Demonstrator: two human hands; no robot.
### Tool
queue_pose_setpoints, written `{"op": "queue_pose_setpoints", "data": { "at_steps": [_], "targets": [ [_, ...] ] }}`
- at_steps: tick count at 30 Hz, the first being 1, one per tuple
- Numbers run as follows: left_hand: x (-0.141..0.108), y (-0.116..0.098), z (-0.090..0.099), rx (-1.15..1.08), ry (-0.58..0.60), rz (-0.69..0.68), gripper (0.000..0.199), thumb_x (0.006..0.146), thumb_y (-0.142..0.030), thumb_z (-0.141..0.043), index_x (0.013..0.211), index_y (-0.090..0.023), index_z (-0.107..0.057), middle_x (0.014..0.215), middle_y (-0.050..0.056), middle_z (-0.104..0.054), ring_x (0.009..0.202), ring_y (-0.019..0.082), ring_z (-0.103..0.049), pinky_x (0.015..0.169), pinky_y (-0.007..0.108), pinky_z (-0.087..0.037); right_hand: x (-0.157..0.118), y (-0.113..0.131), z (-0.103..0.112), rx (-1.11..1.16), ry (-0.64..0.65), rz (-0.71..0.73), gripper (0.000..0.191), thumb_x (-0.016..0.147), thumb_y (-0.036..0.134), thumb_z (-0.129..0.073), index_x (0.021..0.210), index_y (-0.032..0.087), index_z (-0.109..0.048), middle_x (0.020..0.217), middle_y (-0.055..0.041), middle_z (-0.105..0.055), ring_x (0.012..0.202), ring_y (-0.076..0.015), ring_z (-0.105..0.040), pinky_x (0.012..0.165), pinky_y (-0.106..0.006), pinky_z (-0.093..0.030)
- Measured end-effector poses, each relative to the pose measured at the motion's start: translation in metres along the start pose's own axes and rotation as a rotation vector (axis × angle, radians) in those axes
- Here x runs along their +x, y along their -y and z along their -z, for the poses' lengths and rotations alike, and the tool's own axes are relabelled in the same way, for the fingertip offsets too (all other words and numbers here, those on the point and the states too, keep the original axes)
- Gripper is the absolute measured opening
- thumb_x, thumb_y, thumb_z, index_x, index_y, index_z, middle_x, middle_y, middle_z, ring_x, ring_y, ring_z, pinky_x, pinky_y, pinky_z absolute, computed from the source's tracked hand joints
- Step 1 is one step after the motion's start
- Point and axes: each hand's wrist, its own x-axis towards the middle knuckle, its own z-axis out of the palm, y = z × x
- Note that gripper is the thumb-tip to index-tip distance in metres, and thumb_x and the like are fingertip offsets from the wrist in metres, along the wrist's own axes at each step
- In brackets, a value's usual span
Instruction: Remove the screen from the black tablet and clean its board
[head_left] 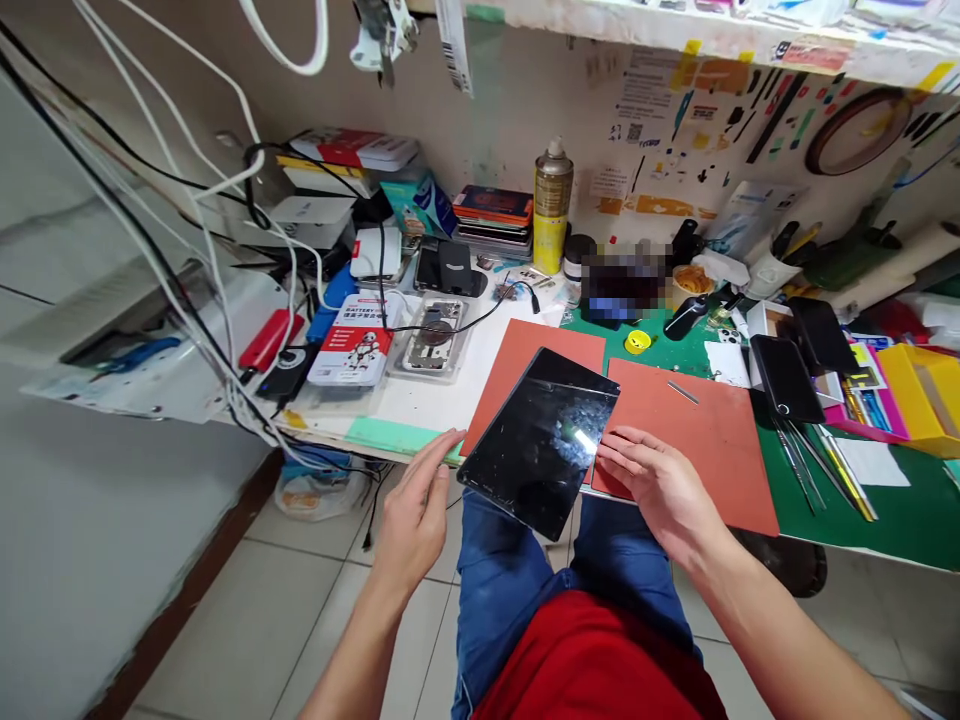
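A black tablet (525, 440) with a smudged, glossy screen lies at a slant over the orange mat (510, 370), its lower corner reaching past the table's front edge above my lap. My right hand (660, 480) has its fingers at the tablet's right edge and holds it there; the thumb is not clearly seen. Off the tablet's left corner is my left hand (416, 510), open, fingers stretched out and apart from the tablet. A thin metal strip (683, 393) rests on the second orange mat (697, 450), to the right.
On the left stand a white-and-red tin (352, 340), an opened phone in a clear tray (433, 335) and hanging cables (217, 300). A spray can (553, 210) stands at the back. Rightward are a black phone (786, 380), tweezers (799, 460) and a yellow box (926, 400).
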Motion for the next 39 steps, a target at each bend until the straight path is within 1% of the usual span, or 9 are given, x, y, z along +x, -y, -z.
{"op": "queue_pose_setpoints", "data": {
  "at_steps": [5,10,18,22,26,29,32,34,39],
  "targets": [
    [0.005,0.008,-0.007,0.072,0.09,-0.113,0.046,0.109,-0.023,-0.041,0.153,-0.024,-0.056,0.155,0.007,-0.062,0.15,0.021,-0.05,0.129,0.042,-0.036,-0.003,0.005,-0.005,0.006,-0.012,-0.007,0.037,0.062,0.029,-0.093,0.094,0.018,-0.078,0.111,-0.0125,-0.081,0.109,-0.0296,-0.075,0.112,-0.044,-0.054],
    [0.003,0.013,-0.009,0.102,0.106,-0.191,0.05,0.109,-0.017,-0.041,0.156,-0.027,-0.051,0.152,0.006,-0.064,0.15,0.019,-0.049,0.129,0.04,-0.037,0.0,0.004,-0.006,0.022,-0.047,-0.001,0.034,0.061,0.029,-0.092,0.091,0.017,-0.079,0.106,-0.0121,-0.08,0.106,-0.0291,-0.075,0.107,-0.042,-0.057],
    [0.002,0.01,-0.004,0.107,0.105,-0.188,0.051,0.109,-0.017,-0.04,0.157,-0.032,-0.049,0.15,0.002,-0.067,0.149,0.019,-0.05,0.128,0.041,-0.039,0.002,0.004,-0.007,0.02,-0.079,0.003,0.026,0.063,0.029,-0.091,0.085,0.018,-0.081,0.102,-0.0092,-0.08,0.101,-0.0252,-0.074,0.087,-0.032,-0.06],
    [-0.001,0.01,-0.004,0.109,0.098,-0.199,0.054,0.109,-0.017,-0.04,0.159,-0.035,-0.046,0.149,0.001,-0.068,0.148,0.019,-0.052,0.127,0.042,-0.041,0.009,0.001,-0.008,-0.012,-0.05,0.0,0.024,0.066,0.029,-0.092,0.085,0.018,-0.082,0.093,-0.0081,-0.08,0.092,-0.0209,-0.073,0.073,-0.027,-0.056],
    [-0.004,0.012,-0.001,0.097,0.078,-0.189,0.05,0.109,-0.018,-0.041,0.156,-0.032,-0.051,0.147,0.003,-0.069,0.146,0.02,-0.053,0.126,0.043,-0.042,0.019,-0.003,-0.013,-0.055,-0.016,0.012,0.026,0.065,0.031,-0.097,0.08,0.017,-0.081,0.087,-0.008,-0.08,0.078,-0.0182,-0.071,0.063,-0.027,-0.053],
    [-0.005,0.015,0.002,0.086,0.067,-0.18,0.046,0.109,-0.02,-0.041,0.153,-0.027,-0.055,0.146,0.006,-0.069,0.145,0.021,-0.055,0.126,0.044,-0.043,0.022,-0.006,-0.02,-0.08,0.014,0.027,0.034,0.064,0.034,-0.1,0.086,0.017,-0.082,0.09,-0.01,-0.082,0.073,-0.0198,-0.072,0.063,-0.031,-0.056],
    [-0.006,0.016,0.004,0.081,0.058,-0.162,0.044,0.109,-0.022,-0.041,0.149,-0.025,-0.059,0.147,0.007,-0.069,0.144,0.023,-0.056,0.125,0.046,-0.044,0.024,-0.009,-0.026,-0.089,0.035,0.04,0.04,0.062,0.037,-0.102,0.092,0.017,-0.082,0.098,-0.0125,-0.083,0.079,-0.0248,-0.076,0.067,-0.036,-0.061],
    [-0.006,0.013,0.006,0.071,0.057,-0.14,0.043,0.109,-0.024,-0.042,0.149,-0.025,-0.059,0.147,0.007,-0.069,0.145,0.023,-0.056,0.126,0.047,-0.044,0.026,-0.012,-0.027,-0.089,0.034,0.048,0.04,0.061,0.036,-0.103,0.089,0.018,-0.081,0.097,-0.0121,-0.083,0.079,-0.0258,-0.077,0.069,-0.037,-0.063],
    [0.001,0.0,0.015,-0.018,0.059,-0.052,0.041,0.109,-0.033,-0.047,0.146,-0.026,-0.063,0.144,0.007,-0.072,0.145,0.026,-0.057,0.127,0.049,-0.041,0.029,-0.012,-0.023,-0.073,0.029,0.077,0.037,0.06,0.032,-0.103,0.086,0.018,-0.081,0.091,-0.0091,-0.083,0.074,-0.0237,-0.076,0.071,-0.037,-0.064]
  ]
}}
